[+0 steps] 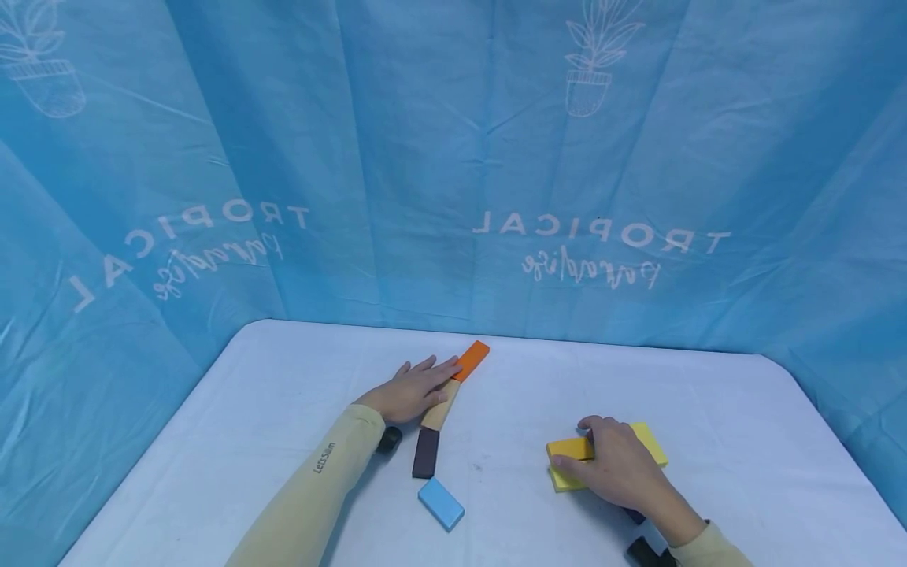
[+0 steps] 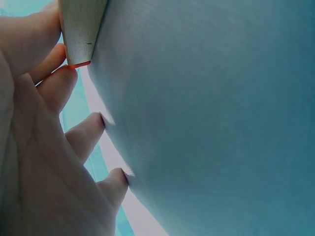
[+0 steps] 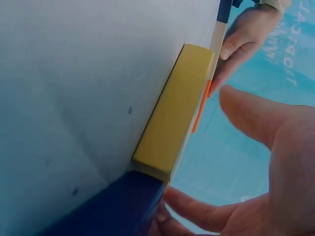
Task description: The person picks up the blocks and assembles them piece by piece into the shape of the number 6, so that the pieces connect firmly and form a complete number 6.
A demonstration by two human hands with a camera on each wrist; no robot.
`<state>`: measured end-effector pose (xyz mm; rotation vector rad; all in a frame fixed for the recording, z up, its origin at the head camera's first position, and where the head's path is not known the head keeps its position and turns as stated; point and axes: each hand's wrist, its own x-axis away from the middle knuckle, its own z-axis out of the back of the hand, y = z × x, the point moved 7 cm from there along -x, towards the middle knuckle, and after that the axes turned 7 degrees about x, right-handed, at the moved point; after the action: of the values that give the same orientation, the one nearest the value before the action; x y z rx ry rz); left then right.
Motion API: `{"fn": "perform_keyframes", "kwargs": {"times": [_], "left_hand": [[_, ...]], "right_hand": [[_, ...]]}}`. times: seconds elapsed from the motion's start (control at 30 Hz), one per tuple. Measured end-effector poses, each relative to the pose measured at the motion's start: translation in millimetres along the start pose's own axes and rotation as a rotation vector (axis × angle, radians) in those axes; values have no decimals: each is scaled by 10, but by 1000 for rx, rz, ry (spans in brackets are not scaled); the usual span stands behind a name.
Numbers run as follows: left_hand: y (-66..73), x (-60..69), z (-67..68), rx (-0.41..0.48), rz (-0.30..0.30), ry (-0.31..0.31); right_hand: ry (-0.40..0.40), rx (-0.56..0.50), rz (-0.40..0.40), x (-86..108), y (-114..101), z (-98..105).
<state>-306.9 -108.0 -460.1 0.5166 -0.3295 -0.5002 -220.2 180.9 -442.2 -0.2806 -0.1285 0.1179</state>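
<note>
My left hand (image 1: 409, 391) rests with its fingers straight on a line of flat blocks: an orange block (image 1: 473, 358), a plain wooden block (image 1: 441, 405) and a dark block (image 1: 426, 453). In the left wrist view the thumb lies along the wooden block (image 2: 83, 29), and two other fingertips touch the table. My right hand (image 1: 615, 463) spreads over a group with an amber block (image 1: 569, 450) and yellow blocks (image 1: 650, 443). In the right wrist view its thumb stands apart from the yellow block (image 3: 174, 113); fingertips reach behind a dark blue block (image 3: 113, 206).
A light blue block (image 1: 442, 504) lies alone between the arms, just below the dark block. Partly under the right wrist shows another dark block (image 1: 634, 516). White cloth covers the table (image 1: 298, 354), and a blue printed curtain (image 1: 425, 157) hangs behind it.
</note>
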Motion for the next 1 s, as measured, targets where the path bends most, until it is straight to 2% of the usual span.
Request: {"fn": "perform_keyframes", "kwargs": {"times": [0.23,0.5,0.77,1.0], "left_hand": [[-10,-9,-6,-3,0,-1],[-14,-9,-14,-10,3,-1],[10,-4,0,1,2,-3],[3,-1,-4,-1,-5,1]], "right_hand": [[9,59,-28,-41,-46,-5],[33,53,4,-88,-89,1],[41,87,11,-78,-99,3],[35,63,2,-103,-101,3]]}}
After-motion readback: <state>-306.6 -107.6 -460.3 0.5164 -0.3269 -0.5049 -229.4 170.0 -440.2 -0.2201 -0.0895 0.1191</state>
